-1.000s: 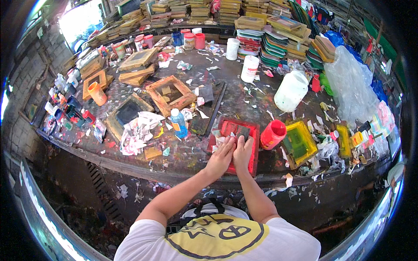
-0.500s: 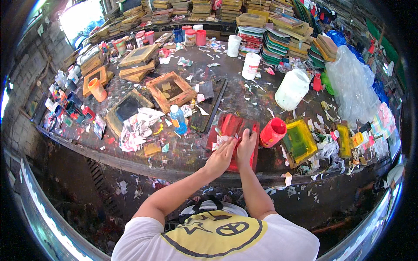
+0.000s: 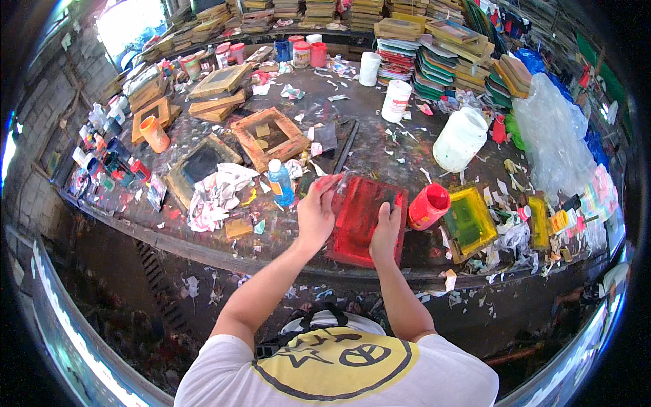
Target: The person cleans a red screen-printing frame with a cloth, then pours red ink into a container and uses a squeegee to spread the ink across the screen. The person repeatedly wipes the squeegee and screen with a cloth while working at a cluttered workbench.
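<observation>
A red-stained screen printing frame point(image 3: 356, 220) lies near the front edge of the table, its dark mesh smeared with red. My left hand point(image 3: 317, 216) is at its upper left corner, fingers bent over the rim and reddened at the tips. Over the right part of the frame is my right hand point(image 3: 385, 234), closed with the thumb up. A small dark edge shows by its fingertips; what it holds is mostly hidden. Just right of the frame, a red plastic tub point(image 3: 428, 207) leans with its mouth toward me.
A yellow-green frame point(image 3: 468, 224) lies right of the tub. Left are a blue bottle point(image 3: 279, 183), crumpled rags point(image 3: 220, 190) and wooden frames point(image 3: 269, 139). White containers point(image 3: 460, 139) stand farther back, before stacked frames point(image 3: 468, 41). Paper scraps litter the table point(image 3: 305, 102).
My left hand has moved from the middle of the red frame, beside my right hand, to its upper left corner. The frame's dark mesh now shows. My right hand stays over its right part.
</observation>
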The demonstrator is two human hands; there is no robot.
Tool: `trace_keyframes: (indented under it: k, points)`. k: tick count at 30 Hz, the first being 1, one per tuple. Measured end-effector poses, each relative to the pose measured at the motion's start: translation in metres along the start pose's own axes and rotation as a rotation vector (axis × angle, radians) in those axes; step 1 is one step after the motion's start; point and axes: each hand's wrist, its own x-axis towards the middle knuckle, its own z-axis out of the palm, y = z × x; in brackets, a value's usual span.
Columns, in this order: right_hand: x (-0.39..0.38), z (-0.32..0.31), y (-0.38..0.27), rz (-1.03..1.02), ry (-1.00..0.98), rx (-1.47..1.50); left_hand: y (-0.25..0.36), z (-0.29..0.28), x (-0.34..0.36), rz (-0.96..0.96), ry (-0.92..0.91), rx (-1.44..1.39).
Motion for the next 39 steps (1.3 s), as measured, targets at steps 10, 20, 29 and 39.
trace_keyframes:
  k: [10, 20, 29, 39]
  points:
    - [-0.024, 0.012, -0.025, -0.122, 0.051, -0.198, -0.007, 0.024, -0.016, 0.085, -0.079, 0.201]
    - [0.029, 0.002, -0.012, -0.055, 0.234, -0.013, -0.038, 0.000, -0.054, -0.002, -0.292, 0.214]
    - [-0.003, 0.000, -0.008, 0.421, -0.234, 0.281, -0.037, -0.028, 0.017, -0.593, -0.150, -0.604]
    - [-0.004, -0.006, 0.037, 0.299, -0.192, -0.129, -0.017, -0.017, -0.008, -0.690, 0.016, -0.537]
